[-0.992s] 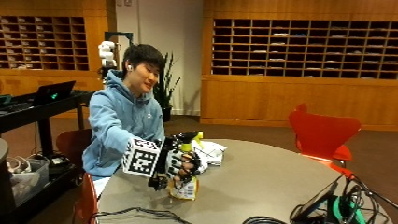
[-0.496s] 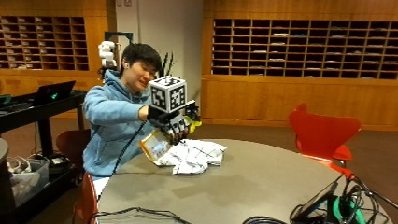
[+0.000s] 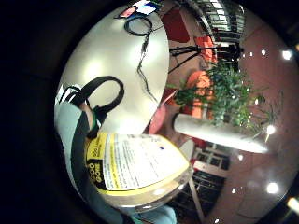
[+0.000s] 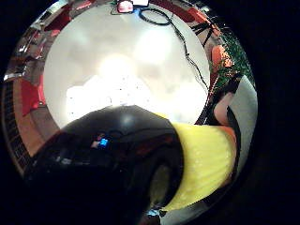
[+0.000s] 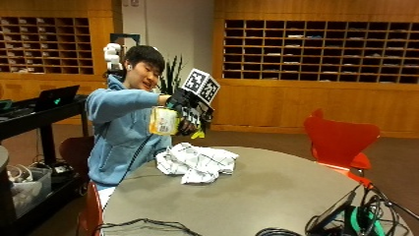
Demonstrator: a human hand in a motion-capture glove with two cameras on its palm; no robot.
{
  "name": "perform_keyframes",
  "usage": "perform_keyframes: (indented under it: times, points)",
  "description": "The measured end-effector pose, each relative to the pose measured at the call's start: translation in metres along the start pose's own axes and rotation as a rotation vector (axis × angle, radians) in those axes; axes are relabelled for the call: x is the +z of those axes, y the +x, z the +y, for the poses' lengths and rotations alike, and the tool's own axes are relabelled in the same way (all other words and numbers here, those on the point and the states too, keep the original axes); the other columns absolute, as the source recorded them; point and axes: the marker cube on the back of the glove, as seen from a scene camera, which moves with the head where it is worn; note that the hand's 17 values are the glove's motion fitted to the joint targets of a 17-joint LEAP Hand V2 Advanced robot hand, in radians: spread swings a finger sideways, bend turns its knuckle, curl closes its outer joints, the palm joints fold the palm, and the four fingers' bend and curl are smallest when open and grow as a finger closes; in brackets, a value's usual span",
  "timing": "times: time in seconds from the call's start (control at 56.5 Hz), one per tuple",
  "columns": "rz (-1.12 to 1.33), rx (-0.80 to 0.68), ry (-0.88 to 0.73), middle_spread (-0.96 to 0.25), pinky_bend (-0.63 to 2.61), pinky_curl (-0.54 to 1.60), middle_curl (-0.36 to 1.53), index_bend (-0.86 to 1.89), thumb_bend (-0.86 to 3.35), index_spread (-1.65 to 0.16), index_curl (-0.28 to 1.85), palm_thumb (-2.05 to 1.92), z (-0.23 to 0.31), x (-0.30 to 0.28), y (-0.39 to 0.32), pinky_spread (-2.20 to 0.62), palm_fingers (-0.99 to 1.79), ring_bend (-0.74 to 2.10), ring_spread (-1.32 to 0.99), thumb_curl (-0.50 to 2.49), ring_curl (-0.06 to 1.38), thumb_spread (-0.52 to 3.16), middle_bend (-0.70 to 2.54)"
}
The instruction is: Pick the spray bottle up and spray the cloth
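Observation:
In the outside view my gloved right hand (image 5: 186, 111) grips the spray bottle (image 5: 163, 121), a clear bottle with a yellow label, and holds it tilted at chest height. Its yellow nozzle end (image 5: 197, 133) points down toward the cloth (image 5: 197, 162). The cloth is white with dark grid lines and lies crumpled on the round grey table (image 5: 275, 191), below the hand. The little finger side palm view shows the bottle's label (image 3: 135, 170) close up. In the thumb side palm view the black and yellow sprayer head (image 4: 197, 164) sits over the pale cloth (image 4: 110, 93).
A red chair (image 5: 340, 140) stands at the table's far right. Cables and a device (image 5: 347, 216) lie at the near right edge, another cable (image 5: 140, 227) at the near left. A black cart with a laptop (image 5: 49, 101) stands behind the person.
One second ago the hand was low on the table, gripping the bottle beside the cloth. It has lifted the bottle to chest height and then turned it over the cloth.

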Motion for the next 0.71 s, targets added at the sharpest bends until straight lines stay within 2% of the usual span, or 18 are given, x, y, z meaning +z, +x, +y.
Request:
perform_keyframes:
  times: [0.248,0.478,0.708]
  points:
    - [0.005,-0.053,-0.048,-0.16,0.32,0.4,0.48,0.41,-0.04,-0.22,0.5,0.93,-0.014,0.02,-0.029,-0.33,1.39,0.52,-0.23,0.71,0.43,0.09,0.59]
    - [-0.019,-0.06,-0.003,-0.16,0.31,0.4,0.48,0.41,-0.04,-0.22,0.5,0.93,-0.009,0.006,-0.022,-0.33,1.39,0.52,-0.23,0.72,0.43,0.09,0.59]
    - [-0.187,-0.098,0.015,-0.16,0.31,0.4,0.48,0.4,-0.04,-0.22,0.5,0.93,-0.015,0.018,-0.024,-0.33,1.39,0.51,-0.23,0.72,0.43,0.09,0.59]
